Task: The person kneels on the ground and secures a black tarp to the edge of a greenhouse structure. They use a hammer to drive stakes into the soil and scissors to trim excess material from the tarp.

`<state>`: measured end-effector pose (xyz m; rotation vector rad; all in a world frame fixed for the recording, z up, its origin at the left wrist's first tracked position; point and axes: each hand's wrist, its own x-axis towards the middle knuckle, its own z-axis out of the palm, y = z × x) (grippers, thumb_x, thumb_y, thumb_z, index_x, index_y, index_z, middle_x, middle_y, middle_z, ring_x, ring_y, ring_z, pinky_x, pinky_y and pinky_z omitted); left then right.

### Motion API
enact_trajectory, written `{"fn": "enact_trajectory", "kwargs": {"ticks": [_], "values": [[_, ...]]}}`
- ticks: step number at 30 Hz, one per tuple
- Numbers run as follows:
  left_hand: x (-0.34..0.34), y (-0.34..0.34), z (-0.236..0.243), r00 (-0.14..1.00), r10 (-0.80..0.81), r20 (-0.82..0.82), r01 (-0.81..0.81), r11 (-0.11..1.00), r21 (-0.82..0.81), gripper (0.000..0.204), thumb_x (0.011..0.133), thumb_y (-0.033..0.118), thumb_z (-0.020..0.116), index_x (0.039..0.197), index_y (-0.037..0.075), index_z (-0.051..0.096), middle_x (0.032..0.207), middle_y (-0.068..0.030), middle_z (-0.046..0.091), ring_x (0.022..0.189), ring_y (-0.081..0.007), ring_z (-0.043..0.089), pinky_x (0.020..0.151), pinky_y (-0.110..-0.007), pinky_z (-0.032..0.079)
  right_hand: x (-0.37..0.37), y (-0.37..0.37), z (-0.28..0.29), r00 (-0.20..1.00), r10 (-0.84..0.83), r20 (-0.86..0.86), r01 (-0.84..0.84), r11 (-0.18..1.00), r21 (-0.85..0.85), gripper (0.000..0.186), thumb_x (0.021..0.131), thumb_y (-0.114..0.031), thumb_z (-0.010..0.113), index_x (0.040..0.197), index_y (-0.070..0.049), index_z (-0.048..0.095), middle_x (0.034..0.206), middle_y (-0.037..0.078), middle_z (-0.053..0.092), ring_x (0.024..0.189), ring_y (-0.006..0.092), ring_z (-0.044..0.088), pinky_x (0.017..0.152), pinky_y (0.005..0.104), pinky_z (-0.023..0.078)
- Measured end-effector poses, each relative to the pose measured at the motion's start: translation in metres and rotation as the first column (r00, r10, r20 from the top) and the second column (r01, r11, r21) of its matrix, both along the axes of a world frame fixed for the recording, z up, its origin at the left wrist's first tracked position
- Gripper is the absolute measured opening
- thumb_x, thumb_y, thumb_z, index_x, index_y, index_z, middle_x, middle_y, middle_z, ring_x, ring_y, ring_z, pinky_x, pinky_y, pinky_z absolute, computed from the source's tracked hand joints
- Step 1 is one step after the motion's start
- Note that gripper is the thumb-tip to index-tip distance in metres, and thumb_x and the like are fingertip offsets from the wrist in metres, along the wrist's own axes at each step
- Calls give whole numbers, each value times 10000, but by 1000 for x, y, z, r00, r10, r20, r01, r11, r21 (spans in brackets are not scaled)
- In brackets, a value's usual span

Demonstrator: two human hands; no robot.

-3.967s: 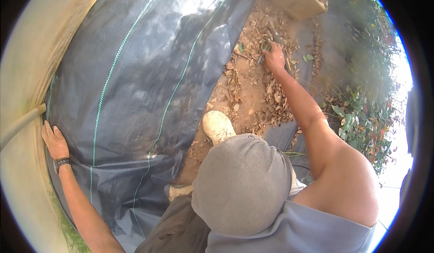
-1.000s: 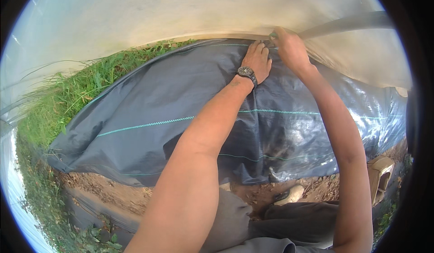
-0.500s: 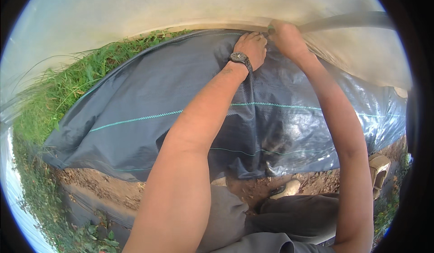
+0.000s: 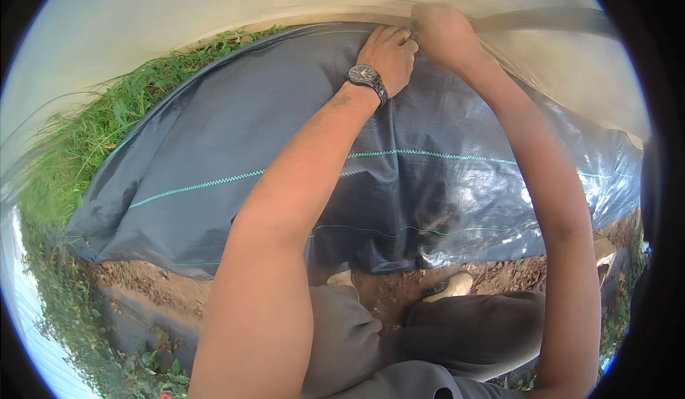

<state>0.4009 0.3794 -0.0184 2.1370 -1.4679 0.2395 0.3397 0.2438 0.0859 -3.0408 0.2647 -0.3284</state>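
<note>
Black sheet (image 4: pixel 235 113) is best held taut under the left hand (image 4: pixel 389 65) (pinched or not, can't tell), right hand (image 4: pixel 446 36) clenched, contents hidden.

Arms (image 4: pixel 282 206) extend forward, left hand (image 4: pixel 389 58) palm-down, right hand (image 4: pixel 444 36) curled beside it.

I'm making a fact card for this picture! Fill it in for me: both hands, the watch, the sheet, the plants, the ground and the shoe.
Left hand: resting on the sheet, near its far edge
Right hand: curled beside the left; what's inside is hard to see
Watch: dark, worn on the left
Sheet: dark, shiny, creased, green-striped
Plants: grass past the sheet, at left
Ground: brown soil
Shoe: pale, partly hidden
</note>
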Motion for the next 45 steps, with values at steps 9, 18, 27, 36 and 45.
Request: {"fn": "enact_trajectory", "kwargs": {"ticks": [9,18,27,36,45], "values": [[3,-3,5,999,-34,-40,32,998,-53,234,965,137,599,1176,82,683,1286,-94,672,1279,-313,564,1143,-451,417,3,-6,5,989,-36,-143,43,998,40,153,839,-107,715,942,5,739,952,235,744,964,396,737,831,488,605],[-1,-7,21,929,112,-353,-111,993,23,354,969,126,621,1302,10,592,1314,-196,654,1277,-369,563,1113,-476,447,13,-14,12,985,36,-169,-27,998,55,157,863,-88,684,980,6,728,1000,244,735,993,412,715,870,497,576],[-3,-3,17,957,130,-259,-118,991,61,399,974,137,622,1356,29,586,1365,-168,633,1299,-354,559,1127,-455,447,0,-11,27,963,176,-202,-188,981,-40,160,849,-55,670,990,0,721,937,228,738,943,406,718,842,502,575],[-2,-4,10,968,70,-242,-63,997,36,429,997,185,599,1410,69,570,1410,-125,615,1360,-322,514,1172,-438,400,-21,-15,16,997,68,-44,-67,997,26,174,836,-39,624,984,-3,709,880,246,733,873,435,720,810,525,579],[-1,-5,-3,997,51,-64,-49,998,33,416,1021,265,569,1404,108,609,1468,-41,598,1405,-245,482,1217,-413,340,-14,-12,11,997,16,-72,-13,999,45,177,832,-38,605,978,-1,699,900,265,722,902,451,707,834,548,561]]}}
